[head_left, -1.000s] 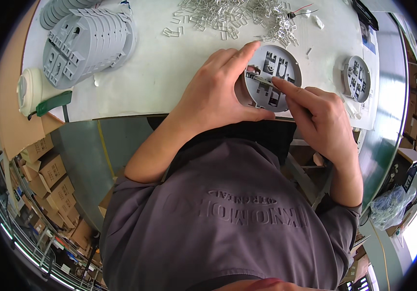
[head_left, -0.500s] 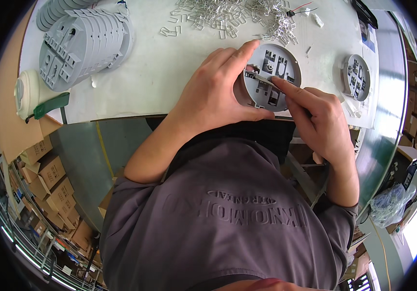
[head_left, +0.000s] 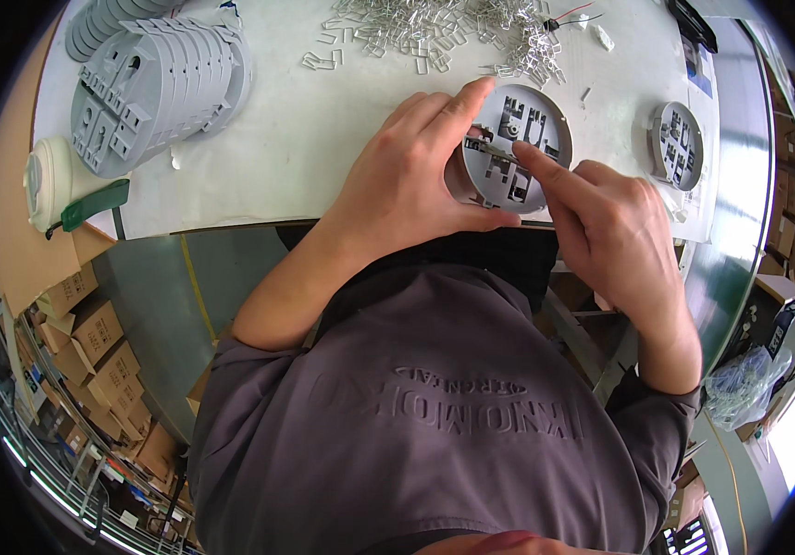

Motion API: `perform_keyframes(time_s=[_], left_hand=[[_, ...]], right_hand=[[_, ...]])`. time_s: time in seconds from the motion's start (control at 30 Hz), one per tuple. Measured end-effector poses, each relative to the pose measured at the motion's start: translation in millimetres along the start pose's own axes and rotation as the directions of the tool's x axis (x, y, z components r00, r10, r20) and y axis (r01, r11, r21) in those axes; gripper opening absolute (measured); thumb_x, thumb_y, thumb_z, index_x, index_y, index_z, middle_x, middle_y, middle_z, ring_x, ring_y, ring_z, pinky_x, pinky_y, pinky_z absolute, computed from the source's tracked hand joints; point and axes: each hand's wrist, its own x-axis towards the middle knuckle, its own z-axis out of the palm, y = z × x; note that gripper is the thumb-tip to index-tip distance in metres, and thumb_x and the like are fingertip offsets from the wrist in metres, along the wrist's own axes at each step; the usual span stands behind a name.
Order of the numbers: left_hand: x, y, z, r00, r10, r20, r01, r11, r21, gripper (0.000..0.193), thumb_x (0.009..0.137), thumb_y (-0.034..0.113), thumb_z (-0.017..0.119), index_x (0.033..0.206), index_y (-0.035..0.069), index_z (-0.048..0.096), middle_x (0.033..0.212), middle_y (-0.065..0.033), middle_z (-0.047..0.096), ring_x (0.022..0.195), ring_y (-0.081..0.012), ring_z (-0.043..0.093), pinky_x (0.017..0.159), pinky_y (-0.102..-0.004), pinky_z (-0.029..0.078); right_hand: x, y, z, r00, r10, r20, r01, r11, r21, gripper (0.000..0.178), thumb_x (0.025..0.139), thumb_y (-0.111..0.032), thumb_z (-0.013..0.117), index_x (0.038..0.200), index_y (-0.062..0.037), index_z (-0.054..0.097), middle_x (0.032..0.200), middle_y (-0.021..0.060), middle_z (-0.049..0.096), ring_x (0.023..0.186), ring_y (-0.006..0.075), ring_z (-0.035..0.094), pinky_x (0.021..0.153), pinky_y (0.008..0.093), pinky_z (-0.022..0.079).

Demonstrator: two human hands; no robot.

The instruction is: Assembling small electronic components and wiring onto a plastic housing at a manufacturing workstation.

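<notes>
My left hand (head_left: 407, 166) is wrapped around a round grey plastic housing (head_left: 546, 104) at the table's near edge, fingers along its far left side and thumb below. Slots and raised features cover the housing's inner face. A narrow metal strip (head_left: 493, 151) crosses its left half. My right hand (head_left: 612, 215) comes in from the right, its index fingertip pressed at the strip's right end. The other right fingers are curled in; whether they hold anything is hidden.
Loose bent metal clips (head_left: 434, 32) lie heaped beyond the housing, beside a black part with thin wires (head_left: 552, 25). Stacked grey housings (head_left: 161, 92) stand at the left, near a cream and green tape dispenser (head_left: 50, 185). Another round housing (head_left: 677, 146) rests at the right.
My right index fingertip has shifted slightly up and left on the housing, and my right wrist and elbow have swung outward. My left hand keeps the same hold.
</notes>
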Motion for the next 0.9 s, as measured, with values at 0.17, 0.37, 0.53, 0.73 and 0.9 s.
perform_keyframes(time_s=[0.17,0.37,0.53,0.73,0.9], left_hand=[[2,1,1,1.000,0.027,-0.002,-0.027,1.000,0.002,0.115,0.057,0.036,0.106,0.157,0.008,0.057,0.110,-0.0073,0.071,0.097,-0.0223,0.067,0.090,-0.0376,0.056],[0,0,1,0.999,0.042,0.003,-0.042,0.999,0.031,0.114,0.057,0.035,0.106,0.156,0.008,0.058,0.113,-0.0082,0.072,0.098,-0.0223,0.067,0.090,-0.0378,0.056],[-3,-6,2,0.999,0.038,-0.009,-0.038,0.999,0.013,0.109,0.065,0.043,0.101,0.157,0.005,0.055,0.111,-0.0077,0.069,0.100,-0.0235,0.066,0.093,-0.0383,0.056],[0,-4,0,0.999,0.032,0.001,-0.032,0.999,0.003,0.110,0.062,0.041,0.103,0.156,0.006,0.056,0.112,-0.0078,0.071,0.099,-0.0233,0.067,0.093,-0.0380,0.056],[1,-2,0,1.000,0.016,-0.008,-0.016,1.000,-0.012,0.112,0.055,0.034,0.107,0.154,0.008,0.061,0.113,-0.0080,0.073,0.097,-0.0229,0.068,0.091,-0.0376,0.056]], right_hand=[[8,1,-12,0.997,-0.060,0.037,0.061,0.998,-0.026,0.044,0.090,0.003,0.070,0.130,-0.0109,0.080,0.070,0.0055,0.059,0.051,0.0207,0.049,0.052,0.0368,0.039],[27,-22,-31,0.976,-0.167,0.142,0.214,0.856,-0.470,0.039,0.090,0.003,0.070,0.126,-0.0078,0.081,0.069,0.0062,0.060,0.051,0.0210,0.048,0.053,0.0371,0.039],[23,18,-19,0.977,-0.192,0.095,0.188,0.981,0.050,0.039,0.089,0.004,0.070,0.125,-0.0059,0.081,0.069,0.0065,0.061,0.053,0.0202,0.048,0.054,0.0366,0.039],[11,23,1,0.991,-0.130,0.003,0.127,0.971,0.205,0.042,0.090,0.006,0.070,0.128,-0.0064,0.081,0.070,0.0068,0.062,0.056,0.0191,0.048,0.054,0.0360,0.038],[10,25,5,0.992,-0.122,-0.024,0.124,0.955,0.268,0.044,0.090,0.006,0.069,0.130,-0.0071,0.080,0.071,0.0067,0.062,0.057,0.0189,0.048,0.054,0.0357,0.037]])
